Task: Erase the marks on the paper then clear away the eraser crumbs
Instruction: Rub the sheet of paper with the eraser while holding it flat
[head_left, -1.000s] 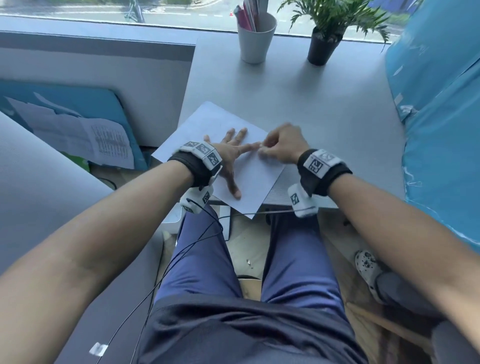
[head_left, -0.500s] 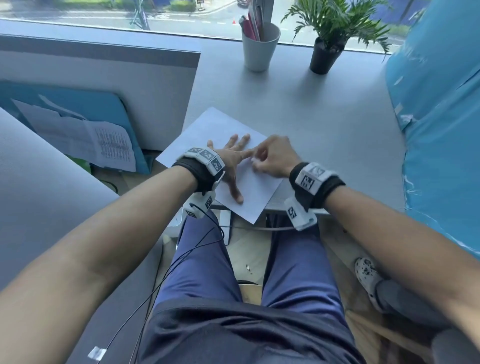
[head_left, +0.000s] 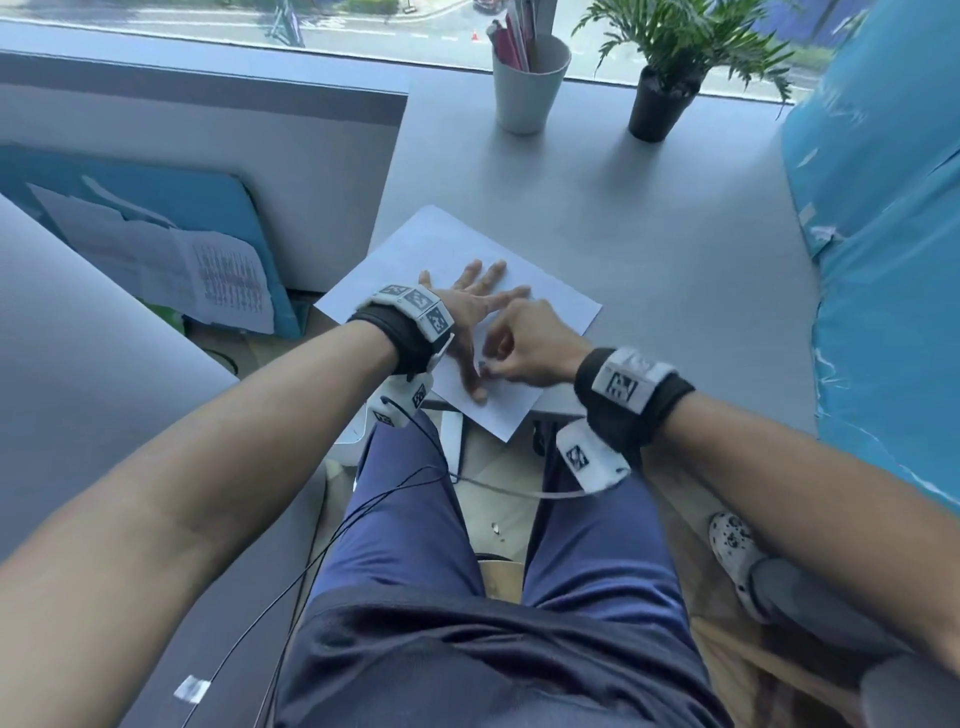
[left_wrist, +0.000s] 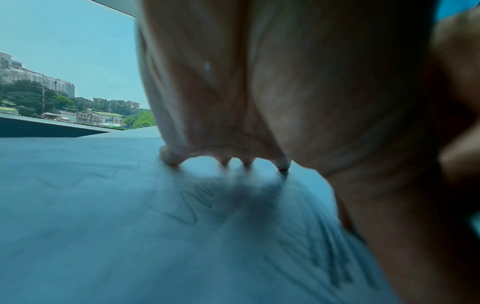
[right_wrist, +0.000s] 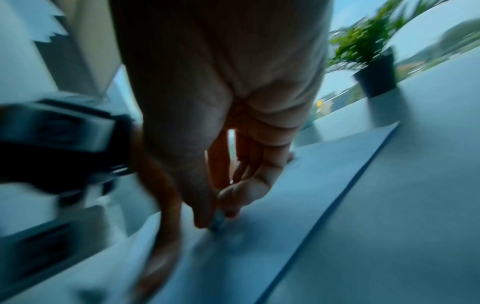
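Observation:
A white sheet of paper (head_left: 415, 249) lies askew on the grey desk (head_left: 649, 249), its near corner past the desk edge. My left hand (head_left: 475, 306) presses flat on it with fingers spread. In the left wrist view the fingertips (left_wrist: 170, 157) touch the paper (left_wrist: 103, 226), and pencil scribbles (left_wrist: 194, 203) show under the palm. My right hand (head_left: 524, 345) pinches a small dark eraser (head_left: 483, 370) against the paper beside the left thumb. The right wrist view is blurred; the eraser (right_wrist: 217, 221) sits at the fingertips on the paper (right_wrist: 285, 205).
A grey cup of pens (head_left: 527, 85) and a potted plant (head_left: 662, 98) stand at the back of the desk by the window. A blue padded wall (head_left: 883, 260) borders the right. A grey partition (head_left: 208, 156) stands left. My legs are below the desk edge.
My right hand has slid toward me along the paper, from near the left fingertips to beside the left thumb. The left hand stays pressed flat.

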